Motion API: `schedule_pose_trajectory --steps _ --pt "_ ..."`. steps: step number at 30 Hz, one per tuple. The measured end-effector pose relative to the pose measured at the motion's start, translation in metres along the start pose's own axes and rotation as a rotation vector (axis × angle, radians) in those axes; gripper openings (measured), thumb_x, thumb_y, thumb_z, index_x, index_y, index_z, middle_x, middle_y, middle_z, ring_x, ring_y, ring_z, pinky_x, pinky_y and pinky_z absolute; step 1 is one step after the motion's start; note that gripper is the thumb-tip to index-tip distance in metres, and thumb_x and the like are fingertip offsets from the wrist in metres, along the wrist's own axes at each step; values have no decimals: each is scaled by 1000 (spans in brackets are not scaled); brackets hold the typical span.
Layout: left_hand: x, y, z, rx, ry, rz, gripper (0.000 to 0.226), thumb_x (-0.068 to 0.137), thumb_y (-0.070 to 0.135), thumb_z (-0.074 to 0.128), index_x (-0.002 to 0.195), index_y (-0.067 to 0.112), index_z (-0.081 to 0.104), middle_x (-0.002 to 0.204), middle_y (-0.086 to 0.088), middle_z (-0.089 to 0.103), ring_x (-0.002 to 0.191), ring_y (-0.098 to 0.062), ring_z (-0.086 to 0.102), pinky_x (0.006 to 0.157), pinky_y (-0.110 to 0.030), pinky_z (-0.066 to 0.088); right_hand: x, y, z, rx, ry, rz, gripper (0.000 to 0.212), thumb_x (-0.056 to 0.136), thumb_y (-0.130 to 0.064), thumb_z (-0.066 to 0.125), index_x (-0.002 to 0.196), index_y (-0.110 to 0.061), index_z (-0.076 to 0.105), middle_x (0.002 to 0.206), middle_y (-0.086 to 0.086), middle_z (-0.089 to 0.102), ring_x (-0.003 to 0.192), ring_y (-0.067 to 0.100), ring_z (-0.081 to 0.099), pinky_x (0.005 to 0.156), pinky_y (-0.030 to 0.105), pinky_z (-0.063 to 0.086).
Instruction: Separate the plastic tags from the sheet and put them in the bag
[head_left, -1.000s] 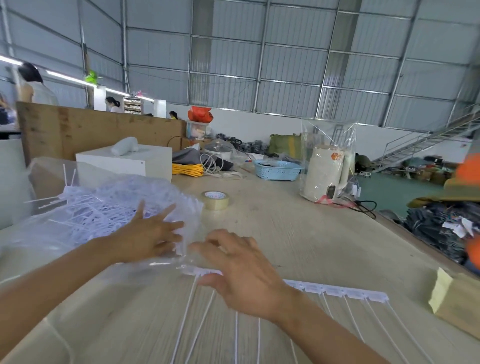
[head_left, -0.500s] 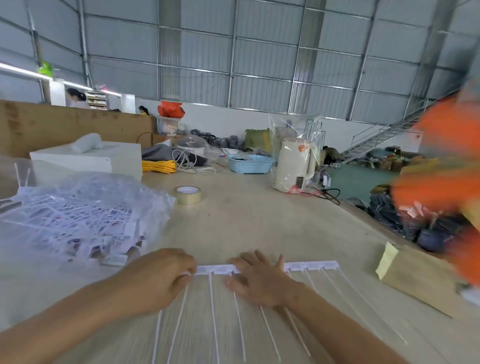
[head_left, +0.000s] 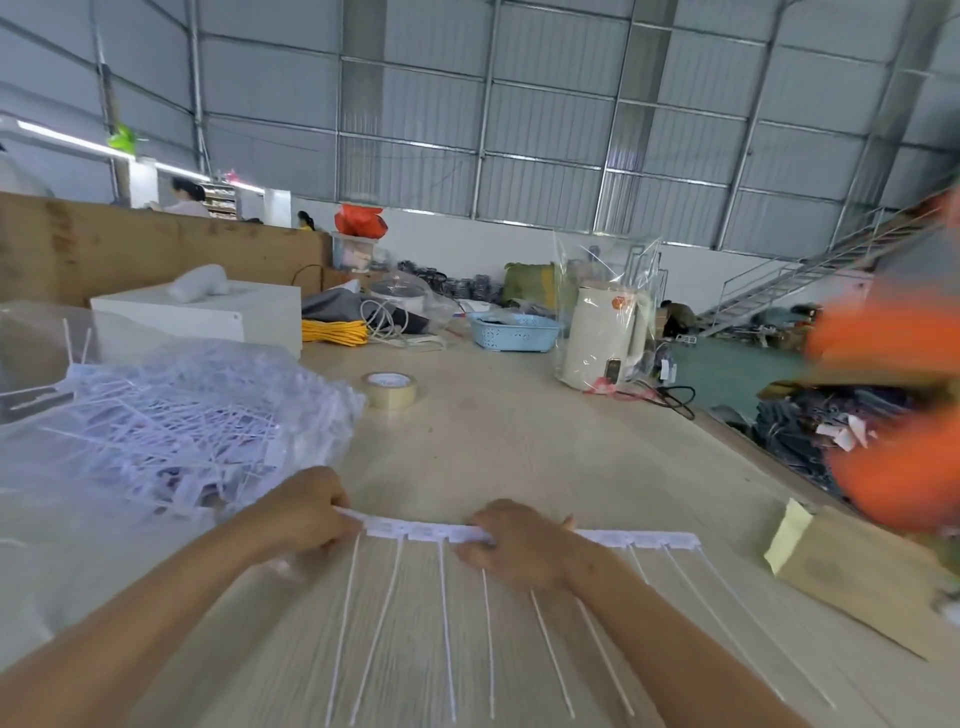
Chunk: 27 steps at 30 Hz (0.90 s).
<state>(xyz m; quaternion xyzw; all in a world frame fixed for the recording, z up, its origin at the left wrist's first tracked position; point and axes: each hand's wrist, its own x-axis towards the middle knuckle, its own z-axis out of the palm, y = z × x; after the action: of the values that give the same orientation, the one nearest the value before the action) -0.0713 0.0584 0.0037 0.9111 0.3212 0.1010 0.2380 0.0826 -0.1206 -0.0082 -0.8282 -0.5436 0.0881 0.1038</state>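
No writing on the tags, the tape or the kettle is sharp enough to read. The sheet of plastic tags (head_left: 519, 535) lies flat on the pale wood-grain table (head_left: 519, 447), near the camera: a thin white strip of small rectangular heads joined edge to edge, with slim white tails running toward the near edge like comb teeth. The left hand (head_left: 306, 512) has its fingers curled and pinches the left end of the strip. The right hand (head_left: 511, 540) lies over the middle of the strip, fingers bent and gripping its edge. To the left, just beyond the left hand, sits the clear, crinkled plastic bag (head_left: 171, 426), filled with a loose tangle of white tags. Farther out rest a roll of tan tape (head_left: 389, 389), a light-blue perforated basket (head_left: 514, 330), a cream kettle in a clear glossy wrapper (head_left: 602, 338) and a white box (head_left: 208, 317). A brown paper envelope (head_left: 857, 566) lies at the right. A blurred orange shape fills the right edge.
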Motion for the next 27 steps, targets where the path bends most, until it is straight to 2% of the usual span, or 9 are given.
schedule_pose_trajectory --steps 1,3,6,10,13,16,19,23,27 --pt "-1 0 -1 -126 12 -13 18 83 15 68 69 10 57 56 -3 62 48 -12 54 50 -20 42 4 -10 -3 110 36 -46 29 97 -35 45 90 -10 60 96 11 57 106 31 56 82 32 39" --pt "-2 1 -5 -249 50 3 13 83 10 68 74 7 58 51 -3 62 46 -14 54 50 -24 45 14 -33 -4 221 117 -110 32 97 -35 47 104 -8 63 103 11 60 105 29 57 85 31 40" --pt "-3 4 -7 -279 72 106 8 81 6 68 77 11 63 51 1 61 49 -12 56 57 -26 47 34 -54 9 168 159 -186 29 95 -33 51 94 -7 63 88 11 61 89 28 57 76 32 43" --pt "-6 0 -8 -190 70 209 20 78 2 70 87 20 66 65 8 58 58 -4 57 58 -15 47 40 -51 19 404 214 -207 12 90 -18 60 79 -12 62 61 -11 44 58 6 42 56 13 32" --pt "-6 1 -8 -236 60 274 29 80 -1 69 105 14 66 77 7 63 66 -4 63 64 -16 53 39 -45 18 555 214 -190 20 91 -12 58 73 -20 54 66 -10 47 60 3 44 62 17 36" --pt "-7 4 -8 -177 90 347 23 82 0 67 101 12 69 67 13 62 56 5 60 59 -12 49 40 -49 17 702 175 -183 7 91 -2 54 86 -5 58 70 -2 51 61 6 50 65 26 45" --pt "-7 3 -8 -142 91 349 15 84 7 67 97 15 69 66 9 63 55 3 60 60 -16 50 41 -53 20 778 127 -168 13 91 3 50 99 1 61 69 -1 52 60 9 50 58 22 46" --pt "-5 2 -9 -297 84 261 4 87 15 66 84 15 64 60 0 66 57 -11 65 56 -21 53 42 -55 18 750 224 -214 15 92 -7 57 93 5 64 62 0 52 52 3 47 52 15 38" --pt "-7 6 -7 -477 42 90 25 90 28 61 75 8 63 55 -3 68 50 -11 65 48 -18 50 41 -62 18 804 201 -208 8 90 -7 58 85 -6 63 73 3 59 61 9 51 49 17 42"
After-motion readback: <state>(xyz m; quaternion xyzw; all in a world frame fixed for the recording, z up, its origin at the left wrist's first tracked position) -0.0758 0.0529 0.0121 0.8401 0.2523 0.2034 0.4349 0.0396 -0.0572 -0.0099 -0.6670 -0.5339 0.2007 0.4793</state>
